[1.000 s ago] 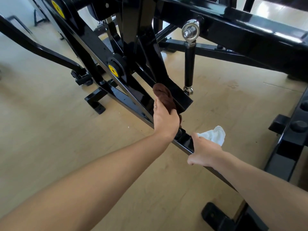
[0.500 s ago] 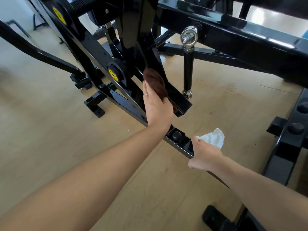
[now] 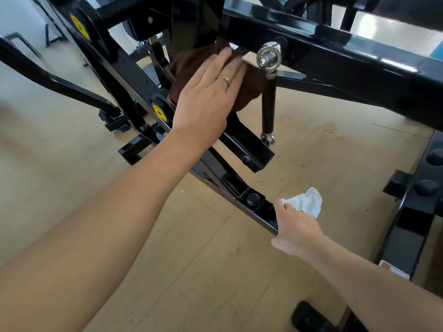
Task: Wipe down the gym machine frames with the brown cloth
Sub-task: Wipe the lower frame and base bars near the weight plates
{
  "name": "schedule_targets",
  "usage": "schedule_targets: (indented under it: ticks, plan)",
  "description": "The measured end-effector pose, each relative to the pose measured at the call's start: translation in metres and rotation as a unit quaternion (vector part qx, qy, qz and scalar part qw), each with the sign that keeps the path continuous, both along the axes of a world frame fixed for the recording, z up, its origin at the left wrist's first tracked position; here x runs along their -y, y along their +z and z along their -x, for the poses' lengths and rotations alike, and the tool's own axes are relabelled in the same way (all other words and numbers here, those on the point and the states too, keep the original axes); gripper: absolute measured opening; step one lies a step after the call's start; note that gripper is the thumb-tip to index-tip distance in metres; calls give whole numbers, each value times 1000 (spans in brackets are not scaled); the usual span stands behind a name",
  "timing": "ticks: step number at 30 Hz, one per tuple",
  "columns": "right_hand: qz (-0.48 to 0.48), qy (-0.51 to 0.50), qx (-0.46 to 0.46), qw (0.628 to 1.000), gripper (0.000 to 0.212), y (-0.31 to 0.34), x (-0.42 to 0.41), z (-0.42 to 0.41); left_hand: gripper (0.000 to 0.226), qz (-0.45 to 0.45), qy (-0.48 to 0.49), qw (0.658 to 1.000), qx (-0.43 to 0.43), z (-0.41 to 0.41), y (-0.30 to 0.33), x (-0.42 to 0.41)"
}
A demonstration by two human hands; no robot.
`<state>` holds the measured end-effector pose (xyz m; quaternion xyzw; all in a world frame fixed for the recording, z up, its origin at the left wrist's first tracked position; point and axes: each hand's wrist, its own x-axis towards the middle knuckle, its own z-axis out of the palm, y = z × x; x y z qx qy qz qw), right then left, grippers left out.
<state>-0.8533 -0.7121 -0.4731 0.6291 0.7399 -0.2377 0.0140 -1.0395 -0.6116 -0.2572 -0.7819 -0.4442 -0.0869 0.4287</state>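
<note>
Our left hand (image 3: 206, 97) presses the bunched, dark brown cloth (image 3: 249, 89) under straight, together fingers against the black frame (image 3: 311, 51); our right hand (image 3: 297, 226) pinches a white cloth (image 3: 309, 202).

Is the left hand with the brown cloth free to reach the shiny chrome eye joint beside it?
Probably yes. The left hand presses the brown cloth flat on the black frame, just left of the chrome eye joint, with nothing between them.

Left hand (image 3: 206, 97) flat, right hand (image 3: 297, 226) fisted
</note>
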Motion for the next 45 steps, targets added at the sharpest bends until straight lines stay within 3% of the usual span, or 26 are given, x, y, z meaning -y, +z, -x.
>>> schedule_targets:
  ticks: [5, 8, 17, 21, 23, 26, 33, 38, 42, 45]
  plan:
    - [-1, 11, -9, 1000, 50, -1, 1, -7, 69, 106, 78, 988, -82, -10, -57, 17]
    - [-2, 14, -17, 1000, 47, 0, 1, -6, 75, 160, 64, 980, -98, -1, -79, 32]
    - [-27, 16, 8, 999, 51, -1, 3, 0, 55, -28, 19, 999, 16, 15, 8, 4]
    - [-16, 18, 1, 1000, 48, 2, 3, -2, 76, 79, 72, 992, -74, -3, -47, 23]
    - [-9, 18, -6, 1000, 48, 2, 3, -4, 79, 151, 81, 984, -56, -14, -75, 35]
    - [-8, 20, -8, 1000, 48, 3, 3, -5, 70, 177, 60, 982, 21, -25, -81, 35]
    - [-15, 17, -10, 1000, 49, 4, 4, -4, 42, 71, -9, 994, 80, -12, -32, 19]
    - [-24, 21, -4, 999, 51, 4, 4, -2, 40, 72, -24, 993, 95, -13, -25, 26]
    - [-29, 24, 8, 999, 53, 2, 3, -1, 45, -48, -27, 989, 135, -3, 13, 14]
    - [-31, 19, 7, 999, 50, 3, 4, 0, 39, -86, 4, 995, 50, -6, 5, 9]
